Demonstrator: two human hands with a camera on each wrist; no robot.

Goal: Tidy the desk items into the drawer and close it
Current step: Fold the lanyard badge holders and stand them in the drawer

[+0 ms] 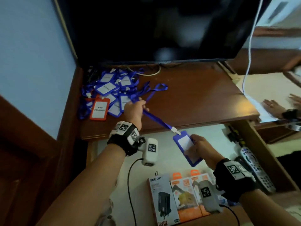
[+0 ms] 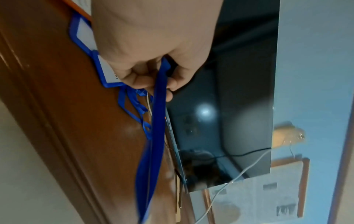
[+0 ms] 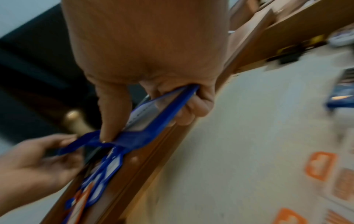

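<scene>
My right hand (image 1: 197, 145) grips a blue badge holder (image 1: 185, 148) above the open drawer (image 1: 162, 154); the right wrist view shows the badge holder (image 3: 159, 115) between thumb and curled fingers. My left hand (image 1: 136, 110) pinches its blue lanyard (image 1: 156, 119) over the desk top, and the strap (image 2: 153, 136) runs taut between the hands. A heap of blue badge holders (image 1: 112, 90) with one orange badge holder (image 1: 99, 108) lies at the desk's back left.
A dark monitor (image 1: 154, 28) stands at the back of the brown desk (image 1: 195, 101). The drawer holds boxed products (image 1: 179, 198) at the front and remote controls (image 1: 254, 167) on the right. Another person's hand (image 1: 273, 105) rests on papers at the right. A white cable (image 1: 249, 49) hangs down.
</scene>
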